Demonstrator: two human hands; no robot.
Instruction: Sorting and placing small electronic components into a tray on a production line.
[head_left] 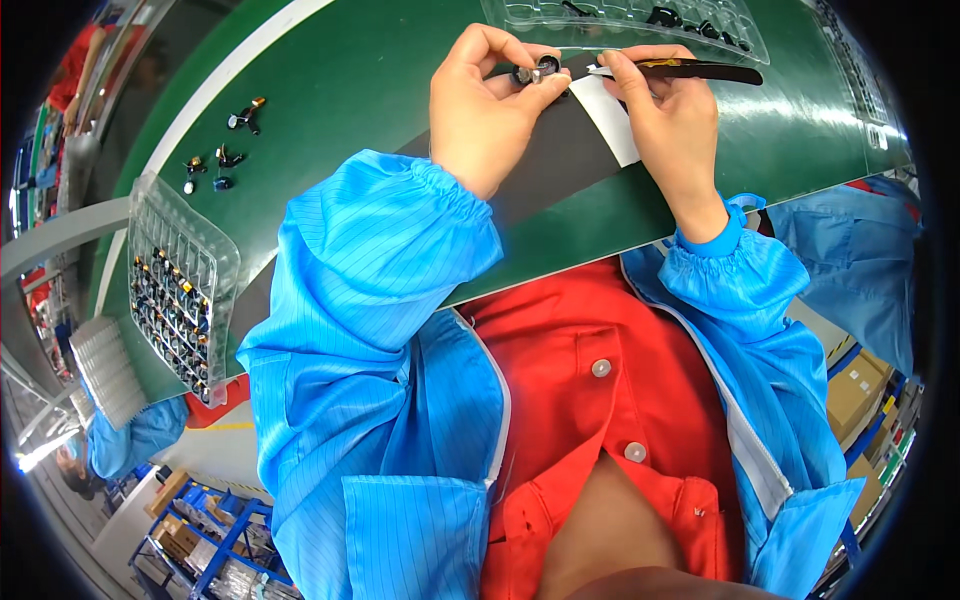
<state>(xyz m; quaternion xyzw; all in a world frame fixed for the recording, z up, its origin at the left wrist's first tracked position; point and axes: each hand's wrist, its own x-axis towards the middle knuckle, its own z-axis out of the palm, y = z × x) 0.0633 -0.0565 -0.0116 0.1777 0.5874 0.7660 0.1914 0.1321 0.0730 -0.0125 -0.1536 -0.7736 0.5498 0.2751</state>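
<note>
Head view, left hand (485, 112) pinching black part (547, 65), right hand (672, 125) gripping tweezers (715, 71), clear trays (224, 252) holding small parts (172, 312)

Widest lane I've got: green tabletop (345, 95) between the loose parts (243, 118) and the left hand (480, 115). Second lane: right of the right hand (675, 125), but the tweezers (715, 70) jut rightward across its far end. Far side: clear tray (610, 22) blocks me just beyond the hands. Near left: parts tray (225, 250) along the edge. Between hands it's tight: black part (548, 66) and tweezers sit close together. Near side: left sleeve (385, 225) cuts across the table edge.
</note>
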